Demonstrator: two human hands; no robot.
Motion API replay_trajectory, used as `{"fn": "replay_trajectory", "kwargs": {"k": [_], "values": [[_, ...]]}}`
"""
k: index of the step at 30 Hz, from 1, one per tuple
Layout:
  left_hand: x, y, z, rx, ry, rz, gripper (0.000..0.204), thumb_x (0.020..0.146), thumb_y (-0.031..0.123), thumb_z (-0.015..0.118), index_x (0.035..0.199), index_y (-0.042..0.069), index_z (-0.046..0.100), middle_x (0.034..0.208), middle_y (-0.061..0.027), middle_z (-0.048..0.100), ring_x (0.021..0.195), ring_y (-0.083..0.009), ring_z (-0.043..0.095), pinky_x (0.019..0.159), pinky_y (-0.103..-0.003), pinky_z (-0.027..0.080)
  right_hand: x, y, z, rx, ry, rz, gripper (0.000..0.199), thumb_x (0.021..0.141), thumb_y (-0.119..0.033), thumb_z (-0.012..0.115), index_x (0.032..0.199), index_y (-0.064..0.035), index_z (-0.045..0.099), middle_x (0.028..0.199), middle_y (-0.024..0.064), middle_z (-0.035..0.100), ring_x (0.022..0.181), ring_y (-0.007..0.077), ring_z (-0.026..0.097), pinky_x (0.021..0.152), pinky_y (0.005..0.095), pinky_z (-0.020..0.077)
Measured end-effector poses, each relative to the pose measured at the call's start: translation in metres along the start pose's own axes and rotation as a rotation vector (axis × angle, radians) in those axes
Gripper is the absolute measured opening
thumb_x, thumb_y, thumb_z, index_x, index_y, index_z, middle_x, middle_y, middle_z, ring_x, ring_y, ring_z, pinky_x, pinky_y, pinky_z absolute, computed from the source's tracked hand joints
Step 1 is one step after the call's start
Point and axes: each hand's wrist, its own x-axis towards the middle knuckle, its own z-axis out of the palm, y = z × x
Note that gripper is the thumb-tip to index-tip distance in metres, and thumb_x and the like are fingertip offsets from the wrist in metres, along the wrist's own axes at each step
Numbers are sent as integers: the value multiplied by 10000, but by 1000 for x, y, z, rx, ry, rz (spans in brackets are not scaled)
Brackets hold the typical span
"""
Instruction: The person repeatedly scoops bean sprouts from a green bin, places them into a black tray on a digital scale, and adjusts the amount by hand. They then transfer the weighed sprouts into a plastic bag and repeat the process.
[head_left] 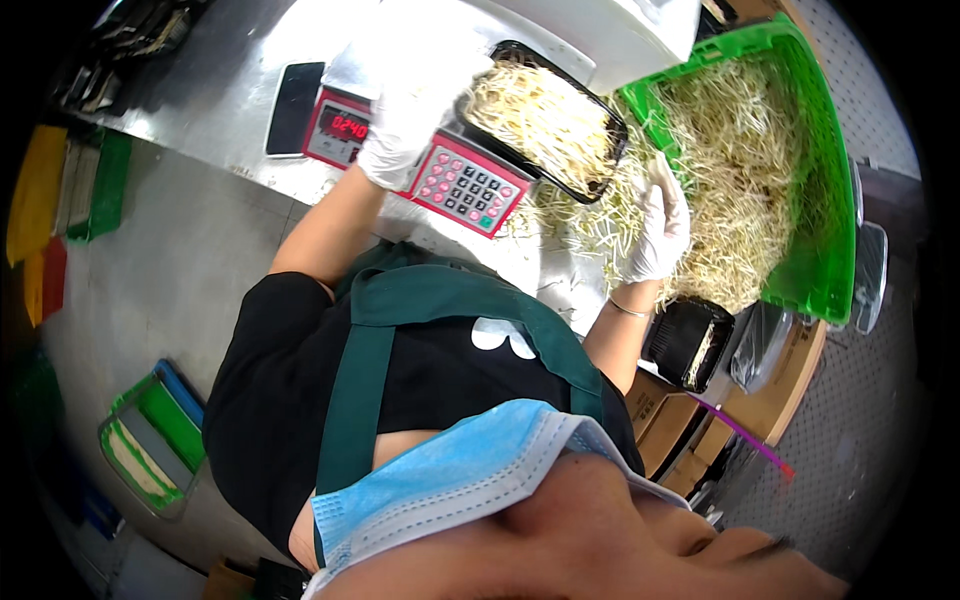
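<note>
Upper middle of the frame, the gloved left hand point(405, 120) grips the near-left edge of a black tray point(540, 118) heaped with bean sprouts, fingers closed on its rim, the tray sitting on a red scale point(455, 180). Right of it, the gloved right hand point(655, 225) rests flat, fingers loosely spread, on loose sprouts point(735, 170) spilling from the green crate point(825, 240).

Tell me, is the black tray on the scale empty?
No, the black tray sitting on the red scale is heaped full of pale bean sprouts.
</note>
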Motion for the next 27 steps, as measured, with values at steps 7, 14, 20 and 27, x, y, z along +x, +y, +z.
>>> {"fn": "replay_trajectory", "kwargs": {"k": [7,14,20,27], "values": [[49,15,50,1068,-649,607,880,729,573,632,1432,169,292,1428,-126,374,1318,-283,344,1062,-562,193,49,-24,59,-355,-343,-316,692,846,-359,599,1360,35,357,1404,225,379,1295,302,392,1078,368,293],[35,17,31,1204,-659,406,835,691,426,657,1411,154,334,1358,-92,453,1202,-248,452,1017,-461,229,55,-38,110,-843,-722,-219,689,869,-375,551,1320,75,288,1047,242,563,991,392,554,837,417,453],[44,27,17,1173,-654,425,776,747,544,611,1293,14,457,1265,-156,507,1116,-268,483,1001,-442,245,140,-72,113,-1067,-632,-351,564,860,-545,502,1160,-79,612,1124,185,616,1026,321,600,888,364,470],[53,37,28,1143,-753,336,844,746,584,562,1336,-1,411,1278,-166,484,1085,-296,466,985,-455,240,338,15,95,-1078,-286,172,530,869,-474,521,1131,-22,613,1068,176,650,970,327,625,850,389,473]]}}
